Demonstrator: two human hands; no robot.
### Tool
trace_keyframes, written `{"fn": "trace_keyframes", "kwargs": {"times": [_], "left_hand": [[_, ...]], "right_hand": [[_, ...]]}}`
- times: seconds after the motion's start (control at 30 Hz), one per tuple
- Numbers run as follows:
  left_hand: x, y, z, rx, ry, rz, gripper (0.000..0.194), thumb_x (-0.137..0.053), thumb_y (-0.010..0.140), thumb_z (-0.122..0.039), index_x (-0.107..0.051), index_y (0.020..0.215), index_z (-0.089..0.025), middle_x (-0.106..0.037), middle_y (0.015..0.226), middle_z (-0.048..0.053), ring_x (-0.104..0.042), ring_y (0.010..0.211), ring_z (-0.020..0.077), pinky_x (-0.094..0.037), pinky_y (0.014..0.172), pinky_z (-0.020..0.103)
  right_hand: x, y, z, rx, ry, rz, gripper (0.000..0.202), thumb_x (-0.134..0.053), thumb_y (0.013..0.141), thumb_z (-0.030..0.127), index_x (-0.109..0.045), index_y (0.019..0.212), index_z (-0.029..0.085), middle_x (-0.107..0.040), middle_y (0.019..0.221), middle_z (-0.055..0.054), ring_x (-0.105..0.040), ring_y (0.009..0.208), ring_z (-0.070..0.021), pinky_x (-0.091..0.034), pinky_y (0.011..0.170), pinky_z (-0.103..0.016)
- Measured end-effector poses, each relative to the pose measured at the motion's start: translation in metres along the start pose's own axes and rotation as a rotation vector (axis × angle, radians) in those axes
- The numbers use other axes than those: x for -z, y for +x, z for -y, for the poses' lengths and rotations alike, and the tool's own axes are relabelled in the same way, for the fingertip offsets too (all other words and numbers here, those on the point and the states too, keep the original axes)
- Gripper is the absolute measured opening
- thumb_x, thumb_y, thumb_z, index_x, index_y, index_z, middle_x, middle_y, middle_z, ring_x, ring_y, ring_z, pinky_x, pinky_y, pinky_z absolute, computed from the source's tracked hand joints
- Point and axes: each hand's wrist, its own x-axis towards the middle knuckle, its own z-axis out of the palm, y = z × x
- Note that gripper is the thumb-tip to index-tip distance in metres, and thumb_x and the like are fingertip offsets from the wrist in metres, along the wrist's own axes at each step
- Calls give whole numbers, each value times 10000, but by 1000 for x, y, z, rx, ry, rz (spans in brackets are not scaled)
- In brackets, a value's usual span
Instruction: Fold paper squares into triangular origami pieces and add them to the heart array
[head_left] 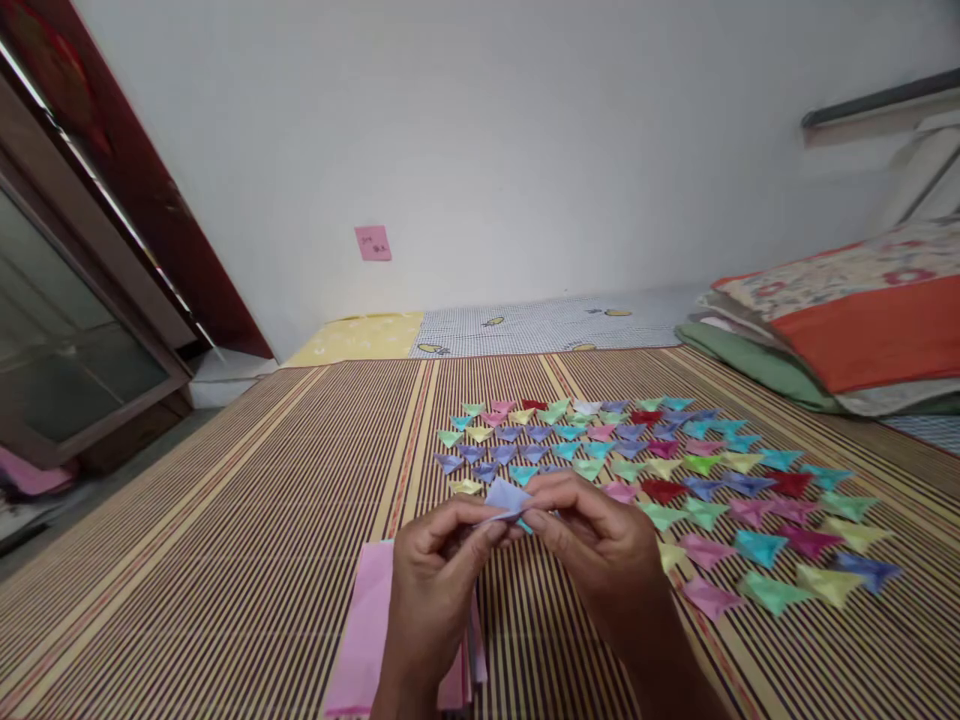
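Observation:
Between the fingertips of both hands is a small piece of folded lavender paper [508,499]. My left hand [442,560] pinches its left side with thumb and forefinger. On its right side, my right hand [600,535] grips it the same way. A stack of paper sheets [364,630], pink on top, lies partly hidden under my left hand and forearm. Beyond and to the right of my hands spread many small folded paper pieces [705,460] in rows, in green, blue, yellow, pink, purple and red.
A striped mat [247,560] covers the surface. Folded bedding [862,320] is piled at the right. Patterned cloth [517,330] runs along the white wall, which bears a pink note [373,243]. At the left stands a cabinet with a glass door [60,320].

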Motion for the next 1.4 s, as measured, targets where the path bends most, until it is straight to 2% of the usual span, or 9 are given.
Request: {"fn": "trace_keyframes", "kwargs": {"times": [0.1, 0.23, 0.33, 0.5, 0.67, 0.8, 1.0, 1.13, 1.4], "left_hand": [[-2, -2, 1, -6, 30, -40, 27, -746, 884, -206, -772, 887, -213, -756, 817, 12, -731, 781, 147, -587, 745, 217], [-5, -5, 7, -57, 72, -140, 213, -722, 909, -247, -727, 1122, -258, -759, 1039, 28, -748, 924, 183, -614, 846, 289], [-7, -5, 11, -105, 172, -140, 252, -706, 923, -270, -746, 1172, -269, -758, 1084, 45, -745, 997, 211, -611, 885, 316], [-7, -5, 14, -138, 240, -152, 257, -706, 922, -262, -775, 1169, -275, -780, 1045, 47, -759, 948, 210, -616, 863, 319], [-14, -6, 9, -143, 217, -206, 217, -729, 897, -258, -804, 1099, -283, -802, 940, 26, -765, 819, 174, -623, 746, 249], [-19, -5, 7, -110, 178, -261, 169, -744, 872, -268, -828, 1019, -265, -809, 887, 25, -760, 757, 164, -626, 703, 233], [-18, -2, 9, -41, 146, -270, 140, -758, 849, -282, -830, 964, -247, -811, 872, 29, -751, 767, 163, -608, 693, 215], [-19, -1, 10, -27, 128, -273, 147, -765, 835, -276, -822, 960, -225, -804, 865, 37, -747, 764, 170, -606, 687, 225], [-20, 0, 11, -2, 91, -268, 142, -771, 832, -270, -822, 962, -245, -801, 868, 17, -744, 758, 148, -601, 688, 200]], "right_hand": [[0, 0, 0, 20, -27, -3, 130, -676, 896, 153, -732, 822, 244, -719, 870, -6, -695, 884, -170, -559, 795, -304], [-1, -1, -1, 41, -56, -11, 137, -661, 902, 141, -724, 838, 245, -723, 889, -3, -700, 887, -161, -562, 797, -293], [-2, -1, -1, 50, -60, -28, 130, -660, 904, 144, -728, 853, 242, -724, 901, -9, -701, 896, -166, -565, 799, -298], [-3, -1, -2, 24, -58, -30, 103, -665, 907, 168, -708, 838, 231, -708, 882, -15, -689, 893, -179, -557, 801, -315], [-7, -3, -2, -58, -94, -76, 136, -668, 923, 240, -646, 791, 216, -665, 820, -12, -659, 838, -184, -530, 753, -320], [-9, -6, -3, -49, -187, -110, 151, -661, 920, 259, -621, 783, 211, -659, 793, -9, -650, 789, -180, -514, 704, -313], [-14, -7, -1, -59, -311, -125, 175, -641, 930, 270, -618, 768, 210, -632, 693, 28, -594, 644, -141, -473, 622, -278], [-17, -7, -3, -99, -276, -175, 162, -649, 906, 275, -608, 760, 216, -607, 676, 40, -573, 635, -139, -459, 624, -279], [-12, -4, -4, -142, -175, -119, 149, -664, 874, 250, -622, 736, 215, -639, 737, 8, -605, 735, -170, -475, 678, -309]]}}
